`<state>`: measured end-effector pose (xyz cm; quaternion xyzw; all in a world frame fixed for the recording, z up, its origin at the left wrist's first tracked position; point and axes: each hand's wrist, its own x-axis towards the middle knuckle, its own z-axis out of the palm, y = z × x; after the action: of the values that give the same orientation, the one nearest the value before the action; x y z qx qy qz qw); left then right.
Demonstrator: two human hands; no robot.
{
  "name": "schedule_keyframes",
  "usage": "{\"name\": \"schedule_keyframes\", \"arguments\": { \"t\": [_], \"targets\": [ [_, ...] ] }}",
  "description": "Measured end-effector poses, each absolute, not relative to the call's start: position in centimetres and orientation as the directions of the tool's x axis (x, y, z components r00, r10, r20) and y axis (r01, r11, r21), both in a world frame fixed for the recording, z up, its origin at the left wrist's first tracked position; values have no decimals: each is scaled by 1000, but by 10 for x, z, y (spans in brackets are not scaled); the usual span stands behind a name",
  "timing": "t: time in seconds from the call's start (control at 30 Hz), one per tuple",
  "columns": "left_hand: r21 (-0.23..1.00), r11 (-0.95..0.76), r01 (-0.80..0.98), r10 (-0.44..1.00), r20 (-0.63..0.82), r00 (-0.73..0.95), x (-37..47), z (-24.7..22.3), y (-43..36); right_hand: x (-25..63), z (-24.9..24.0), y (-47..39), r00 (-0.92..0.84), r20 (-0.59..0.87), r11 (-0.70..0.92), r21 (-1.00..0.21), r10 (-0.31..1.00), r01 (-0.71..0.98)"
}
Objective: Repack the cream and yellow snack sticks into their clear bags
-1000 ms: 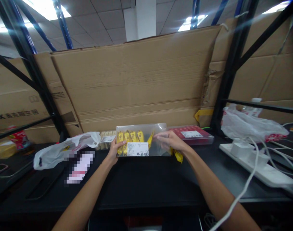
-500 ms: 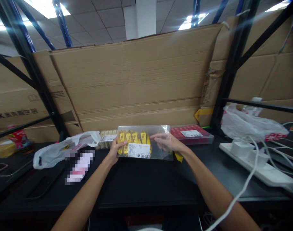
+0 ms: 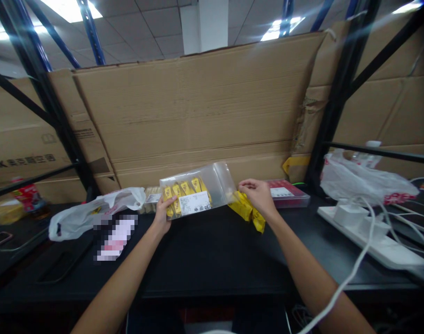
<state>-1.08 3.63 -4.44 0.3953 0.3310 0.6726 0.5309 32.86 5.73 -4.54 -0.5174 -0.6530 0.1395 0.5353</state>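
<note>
My left hand (image 3: 164, 213) grips the left end of a clear plastic bag (image 3: 215, 181), tilted up to the right above the black table. Several yellow packets (image 3: 185, 189) sit in its left part behind a white label (image 3: 195, 203). Just right of the bag's end is my right hand (image 3: 256, 195), its fingers bent together; whether anything is between them is too small to tell. Yellow wrapped packets (image 3: 244, 207) lie on the table below and beside my right hand. Behind that hand rests a red flat box (image 3: 291, 197) with a white label.
White plastic bags lie at left (image 3: 82, 214) and right (image 3: 361, 178). A white power strip (image 3: 375, 241) with cables is at the right. Cardboard (image 3: 198, 111) stands behind the black table (image 3: 212, 260). A pale packet (image 3: 149, 205) is behind my left hand.
My right hand has come out from behind the clear bag and moved right. The bag has shifted left and tilted, its right end raised, uncovering the yellow packets on the table.
</note>
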Motion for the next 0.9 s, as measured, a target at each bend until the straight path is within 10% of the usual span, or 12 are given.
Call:
{"name": "schedule_keyframes", "arguments": {
  "t": [0.43,0.7,0.9],
  "targets": [
    [841,-240,-486,969,181,-166,-13,-45,39,313,-58,55,-226,566,458,-308,793,834],
    [844,-255,-473,966,200,-163,-15,-46,42,322,-47,50,40,728,421,-439,684,794],
    [866,-243,-438,970,202,-138,-13,-47,38,318,-39,43,373,658,600,-752,654,274]
  ]
}}
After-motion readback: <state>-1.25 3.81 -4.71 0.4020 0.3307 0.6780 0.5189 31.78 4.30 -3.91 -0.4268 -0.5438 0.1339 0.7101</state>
